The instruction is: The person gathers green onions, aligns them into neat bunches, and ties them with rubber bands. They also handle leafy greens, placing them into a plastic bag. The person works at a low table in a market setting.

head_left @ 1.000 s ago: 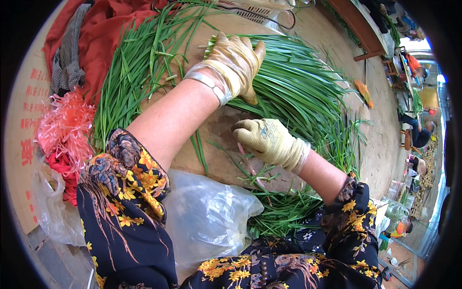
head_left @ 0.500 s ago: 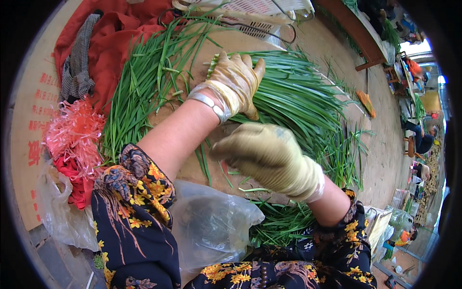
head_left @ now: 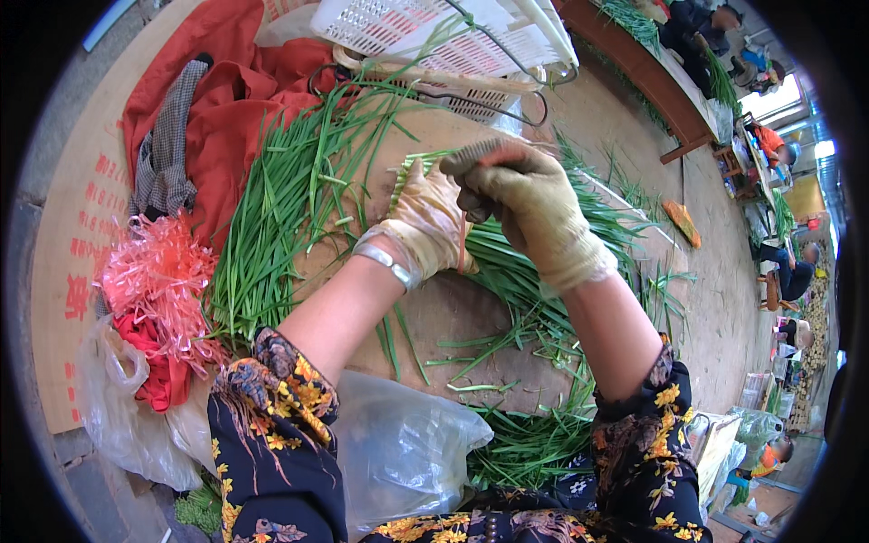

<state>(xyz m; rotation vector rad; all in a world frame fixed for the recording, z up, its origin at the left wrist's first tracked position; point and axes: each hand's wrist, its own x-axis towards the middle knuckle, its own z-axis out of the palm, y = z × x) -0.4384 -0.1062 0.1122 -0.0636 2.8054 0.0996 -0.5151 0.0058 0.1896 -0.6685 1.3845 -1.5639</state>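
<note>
My left hand (head_left: pixel 424 217), in a pale glove, is closed around the cut-end part of a bundle of green chives (head_left: pixel 510 276) on the board. The white-green stem ends show just past its fingers. My right hand (head_left: pixel 548 213), gloved too, is raised over the bundle with its fingers pinched together. From it a thin pink plastic strip (head_left: pixel 463 242) runs down to the bundle beside my left hand. Loose chives (head_left: pixel 281 199) lie in a heap left of my left hand, and more chives (head_left: pixel 534 443) are near my lap.
A tangle of pink plastic strips (head_left: pixel 154 262) and a red cloth (head_left: pixel 222 118) lie at the left. White plastic baskets (head_left: pixel 389 32) stand at the far side. A clear plastic bag (head_left: pixel 407 443) covers the near edge. Other people work at tables on the far right.
My right hand has moved up and away from me, from the near side of the bundle to above it. The pink strip now shows between my hands. My left hand stays on the bundle.
</note>
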